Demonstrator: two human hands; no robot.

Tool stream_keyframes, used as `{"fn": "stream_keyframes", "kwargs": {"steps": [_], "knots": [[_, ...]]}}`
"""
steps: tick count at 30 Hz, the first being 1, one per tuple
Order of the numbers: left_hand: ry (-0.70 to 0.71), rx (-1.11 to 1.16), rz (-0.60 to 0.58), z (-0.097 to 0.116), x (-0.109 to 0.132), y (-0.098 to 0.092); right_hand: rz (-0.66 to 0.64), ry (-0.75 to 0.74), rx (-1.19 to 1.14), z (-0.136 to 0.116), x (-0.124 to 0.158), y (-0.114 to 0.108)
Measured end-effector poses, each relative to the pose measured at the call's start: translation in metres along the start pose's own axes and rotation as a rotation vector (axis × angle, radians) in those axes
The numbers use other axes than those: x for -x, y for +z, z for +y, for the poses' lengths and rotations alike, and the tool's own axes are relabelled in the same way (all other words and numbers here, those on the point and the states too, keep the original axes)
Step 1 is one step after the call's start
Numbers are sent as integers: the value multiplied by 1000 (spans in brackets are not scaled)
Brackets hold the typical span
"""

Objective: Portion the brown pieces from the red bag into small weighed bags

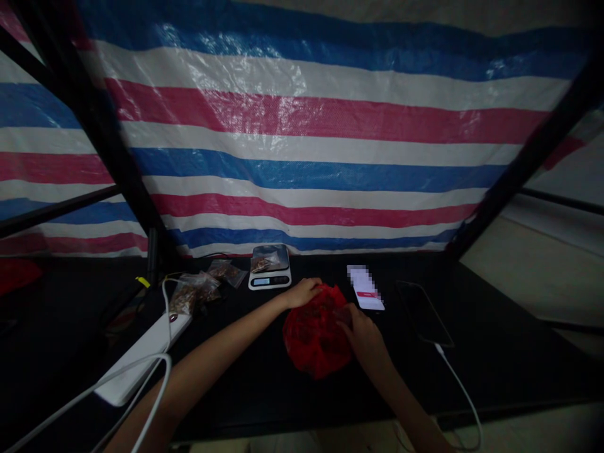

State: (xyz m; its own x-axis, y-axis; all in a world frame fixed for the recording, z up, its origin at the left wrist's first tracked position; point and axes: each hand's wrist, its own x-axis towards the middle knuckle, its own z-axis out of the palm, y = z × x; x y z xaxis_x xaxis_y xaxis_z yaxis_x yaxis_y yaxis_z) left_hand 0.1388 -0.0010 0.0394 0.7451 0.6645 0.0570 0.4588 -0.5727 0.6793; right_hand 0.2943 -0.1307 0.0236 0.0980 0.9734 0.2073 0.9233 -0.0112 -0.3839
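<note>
Red plastic bag (316, 333), long axis toward body, between left hand (302, 293) and right hand (363, 336), fingers pressed together on it

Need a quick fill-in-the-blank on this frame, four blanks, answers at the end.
The left hand and right hand both touch a ____ plastic bag.
The small zip bags lie to the ____ of the digital scale.
The phone with the white cable has a ____ screen.
The tarp at the back is striped in red, white and ____.

Answers: red; left; dark; blue.
</note>
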Motion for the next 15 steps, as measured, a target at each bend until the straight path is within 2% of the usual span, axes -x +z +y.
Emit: {"fn": "stream_keyframes", "kwargs": {"steps": [5, 9, 15], "knots": [[-3, 43, 114, 3, -5, 2, 48, -32, -34, 4, -4, 3], [-31, 87, 152, 10, -10, 1, 27, 4, -212, 10, -8, 10], [-164, 123, 169, 20, -19, 3, 35, 42, -504, 16, -15, 22]]}}
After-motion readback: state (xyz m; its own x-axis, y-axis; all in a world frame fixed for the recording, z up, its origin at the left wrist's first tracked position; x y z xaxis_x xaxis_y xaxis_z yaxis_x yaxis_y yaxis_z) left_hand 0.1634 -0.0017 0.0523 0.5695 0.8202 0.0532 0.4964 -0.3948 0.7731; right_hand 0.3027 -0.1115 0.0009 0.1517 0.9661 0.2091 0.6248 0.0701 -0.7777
